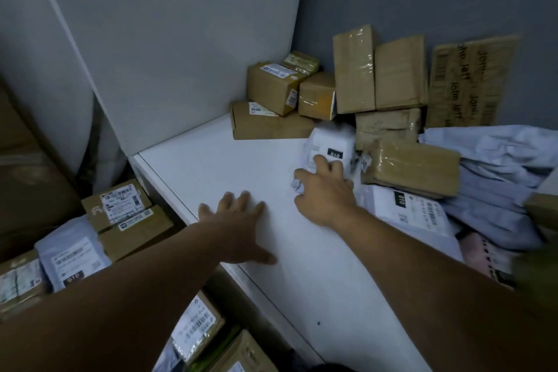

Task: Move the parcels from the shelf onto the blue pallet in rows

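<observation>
Head: right grip around white parcel.

Both bare arms reach forward over the white shelf, the left hand spread flat, palm down, the right hand curled, fingers gripping.

Dim, seemingly bluish (edges blurred)

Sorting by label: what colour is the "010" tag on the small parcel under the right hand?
Black with white digits, on the small white plastic-wrapped parcel; head view.
</observation>
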